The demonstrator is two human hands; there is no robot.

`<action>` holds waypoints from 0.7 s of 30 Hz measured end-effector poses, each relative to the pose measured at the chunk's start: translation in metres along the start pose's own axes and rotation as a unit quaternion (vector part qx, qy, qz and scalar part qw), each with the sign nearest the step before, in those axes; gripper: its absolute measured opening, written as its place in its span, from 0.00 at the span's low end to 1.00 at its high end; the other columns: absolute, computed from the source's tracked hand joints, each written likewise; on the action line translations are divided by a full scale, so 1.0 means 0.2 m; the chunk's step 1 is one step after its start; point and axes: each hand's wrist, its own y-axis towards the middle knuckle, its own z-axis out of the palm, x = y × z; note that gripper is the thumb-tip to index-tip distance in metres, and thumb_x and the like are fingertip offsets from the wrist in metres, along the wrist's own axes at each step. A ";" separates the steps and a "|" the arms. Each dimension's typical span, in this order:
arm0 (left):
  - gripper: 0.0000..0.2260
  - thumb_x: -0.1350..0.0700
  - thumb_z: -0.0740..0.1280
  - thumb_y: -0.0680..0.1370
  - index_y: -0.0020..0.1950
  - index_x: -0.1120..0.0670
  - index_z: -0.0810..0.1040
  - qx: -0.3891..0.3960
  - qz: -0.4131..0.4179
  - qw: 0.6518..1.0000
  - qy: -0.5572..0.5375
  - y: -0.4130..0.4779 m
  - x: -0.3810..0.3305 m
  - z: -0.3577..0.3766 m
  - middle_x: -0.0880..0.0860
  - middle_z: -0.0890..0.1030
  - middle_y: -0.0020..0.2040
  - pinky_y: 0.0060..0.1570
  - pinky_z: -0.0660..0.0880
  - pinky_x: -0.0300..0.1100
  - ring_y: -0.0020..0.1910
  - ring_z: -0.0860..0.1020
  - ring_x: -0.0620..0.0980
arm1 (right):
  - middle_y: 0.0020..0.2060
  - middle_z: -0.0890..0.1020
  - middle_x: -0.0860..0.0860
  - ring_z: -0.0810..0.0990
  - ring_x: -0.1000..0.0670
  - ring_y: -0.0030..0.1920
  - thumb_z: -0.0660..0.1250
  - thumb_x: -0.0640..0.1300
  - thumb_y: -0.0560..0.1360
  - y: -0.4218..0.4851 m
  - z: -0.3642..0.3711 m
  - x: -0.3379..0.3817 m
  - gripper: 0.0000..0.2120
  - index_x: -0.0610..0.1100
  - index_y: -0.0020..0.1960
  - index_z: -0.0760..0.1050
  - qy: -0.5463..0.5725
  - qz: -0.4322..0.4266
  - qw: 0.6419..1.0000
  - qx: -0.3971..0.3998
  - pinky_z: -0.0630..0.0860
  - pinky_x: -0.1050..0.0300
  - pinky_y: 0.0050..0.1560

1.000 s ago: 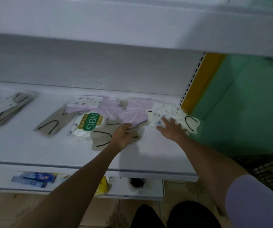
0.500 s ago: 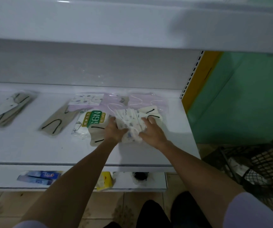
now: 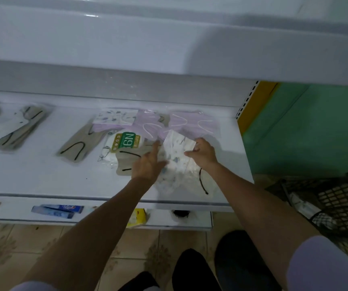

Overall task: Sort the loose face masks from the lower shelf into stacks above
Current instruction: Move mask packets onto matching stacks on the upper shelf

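Loose face masks lie in clear wrappers on the white shelf (image 3: 43, 177). My right hand (image 3: 203, 154) pinches the right edge of a white patterned mask pack (image 3: 176, 144), tilted up over a pile of similar patterned masks (image 3: 172, 175). On the pile's left side my left hand (image 3: 148, 163) rests with straight fingers. Purple masks (image 3: 190, 122) lie just behind. A green-labelled N95 pack (image 3: 125, 141) and beige masks with black loops (image 3: 74, 148) sit left of my hands. A pale mask with a black loop (image 3: 203, 182) lies under my right forearm.
More beige masks (image 3: 22, 127) lie at the shelf's far left. An upper shelf (image 3: 169, 49) overhangs the masks. Below are blue boxes (image 3: 57, 209) and a yellow box (image 3: 137, 217). A black basket (image 3: 336, 202) stands on the floor at the right, by the green wall.
Both hands dragged the patterned masks from the shelf's right end toward the middle front. My right hand now pinches the top pack and tilts it up; my left hand has opened flat.
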 end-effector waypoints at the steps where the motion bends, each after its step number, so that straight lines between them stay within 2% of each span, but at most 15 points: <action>1: 0.33 0.41 0.64 0.75 0.74 0.50 0.54 -0.008 -0.033 0.997 -0.065 0.00 0.01 -0.01 0.59 0.77 0.59 0.53 0.73 0.50 0.56 0.77 0.59 | 0.43 0.75 0.47 0.74 0.49 0.45 0.74 0.38 0.69 -0.01 -0.01 0.02 0.22 0.40 0.60 0.71 0.035 0.010 0.999 -0.011 0.69 0.62 0.39; 3: 0.37 0.39 0.69 0.71 0.72 0.54 0.58 -0.046 -0.062 0.985 -0.157 0.00 0.02 -0.02 0.60 0.76 0.59 0.55 0.74 0.52 0.58 0.76 0.60 | 0.40 0.76 0.47 0.76 0.48 0.42 0.74 0.32 0.67 -0.02 -0.03 0.05 0.16 0.39 0.52 0.74 0.139 0.040 0.989 -0.015 0.71 0.60 0.39; 4: 0.38 0.40 0.71 0.69 0.71 0.56 0.60 -0.072 -0.054 0.982 -0.164 -0.02 0.03 -0.01 0.61 0.74 0.61 0.57 0.73 0.53 0.59 0.74 0.61 | 0.37 0.76 0.47 0.75 0.49 0.38 0.73 0.31 0.67 -0.03 -0.04 0.06 0.11 0.40 0.44 0.74 0.183 0.059 0.981 -0.010 0.71 0.60 0.38; 6: 0.37 0.44 0.73 0.69 0.70 0.58 0.62 -0.105 -0.048 0.976 -0.183 -0.04 0.03 -0.01 0.61 0.72 0.64 0.60 0.70 0.51 0.62 0.72 0.59 | 0.32 0.77 0.48 0.75 0.50 0.34 0.73 0.32 0.67 -0.07 -0.04 0.08 0.11 0.40 0.35 0.72 0.239 0.103 0.966 0.001 0.71 0.61 0.36; 7: 0.35 0.47 0.74 0.69 0.69 0.58 0.63 -0.105 -0.056 0.970 -0.211 -0.04 0.03 -0.02 0.59 0.72 0.64 0.60 0.69 0.48 0.63 0.71 0.57 | 0.36 0.81 0.44 0.78 0.47 0.37 0.74 0.33 0.66 -0.09 -0.05 0.08 0.08 0.36 0.37 0.74 0.262 0.116 0.958 0.009 0.76 0.56 0.42; 8: 0.34 0.49 0.75 0.69 0.69 0.57 0.64 -0.093 -0.069 0.963 -0.242 -0.04 0.03 -0.04 0.57 0.73 0.64 0.59 0.69 0.46 0.62 0.72 0.56 | 0.43 0.83 0.41 0.81 0.43 0.44 0.75 0.34 0.64 -0.09 -0.05 0.08 0.11 0.33 0.42 0.75 0.285 0.123 0.951 0.013 0.78 0.46 0.51; 9: 0.33 0.52 0.75 0.69 0.69 0.57 0.64 -0.074 -0.086 0.955 -0.275 -0.04 0.02 -0.05 0.56 0.74 0.63 0.57 0.70 0.44 0.60 0.73 0.54 | 0.47 0.83 0.40 0.82 0.41 0.50 0.75 0.35 0.64 -0.11 -0.06 0.08 0.14 0.32 0.47 0.76 0.305 0.124 0.944 0.019 0.74 0.37 0.57; 10: 0.32 0.56 0.74 0.70 0.70 0.57 0.63 -0.062 -0.104 0.941 -0.315 -0.04 0.01 -0.06 0.56 0.75 0.61 0.52 0.72 0.40 0.55 0.75 0.53 | 0.47 0.83 0.42 0.81 0.41 0.53 0.74 0.34 0.66 -0.13 -0.07 0.09 0.14 0.33 0.50 0.77 0.320 0.119 0.940 0.018 0.73 0.37 0.59; 12: 0.29 0.64 0.71 0.72 0.70 0.57 0.64 -0.063 -0.153 0.902 -0.399 -0.05 -0.01 -0.11 0.57 0.76 0.56 0.37 0.71 0.28 0.45 0.74 0.48 | 0.44 0.83 0.46 0.82 0.45 0.48 0.70 0.32 0.70 -0.16 -0.09 0.12 0.11 0.36 0.52 0.79 0.319 0.103 0.942 0.003 0.76 0.45 0.57; 13: 0.26 0.66 0.70 0.72 0.69 0.58 0.66 -0.071 -0.173 0.889 -0.418 -0.05 -0.01 -0.12 0.56 0.76 0.53 0.34 0.69 0.25 0.43 0.73 0.47 | 0.44 0.82 0.47 0.81 0.46 0.45 0.70 0.31 0.71 -0.17 -0.10 0.12 0.11 0.35 0.53 0.78 0.309 0.092 0.947 -0.011 0.77 0.49 0.55; 14: 0.22 0.66 0.69 0.73 0.66 0.58 0.70 -0.079 -0.180 0.893 -0.404 -0.05 -0.01 -0.14 0.54 0.75 0.50 0.34 0.69 0.24 0.43 0.72 0.47 | 0.44 0.82 0.46 0.81 0.47 0.45 0.70 0.31 0.70 -0.18 -0.11 0.13 0.12 0.34 0.54 0.78 0.286 0.082 0.954 -0.032 0.77 0.52 0.54; 16: 0.14 0.64 0.68 0.73 0.58 0.57 0.77 -0.088 -0.150 0.928 -0.330 -0.05 -0.01 -0.16 0.52 0.77 0.48 0.42 0.71 0.30 0.45 0.73 0.47 | 0.46 0.82 0.44 0.80 0.48 0.44 0.72 0.31 0.69 -0.19 -0.12 0.14 0.12 0.33 0.52 0.79 0.236 0.066 0.967 -0.065 0.77 0.56 0.50; 19: 0.09 0.63 0.64 0.77 0.56 0.58 0.78 -0.110 -0.099 0.940 -0.309 -0.05 -0.02 -0.21 0.54 0.79 0.49 0.42 0.66 0.31 0.46 0.74 0.48 | 0.44 0.81 0.49 0.79 0.53 0.40 0.70 0.29 0.68 -0.21 -0.14 0.17 0.13 0.41 0.49 0.78 0.257 0.066 0.963 -0.053 0.76 0.64 0.41; 21: 0.08 0.63 0.61 0.78 0.55 0.60 0.77 -0.153 -0.065 0.944 -0.285 -0.04 -0.01 -0.23 0.58 0.78 0.49 0.41 0.65 0.31 0.46 0.73 0.49 | 0.42 0.80 0.53 0.78 0.56 0.42 0.70 0.31 0.70 -0.22 -0.16 0.16 0.12 0.47 0.45 0.76 0.298 0.085 0.950 -0.025 0.74 0.61 0.46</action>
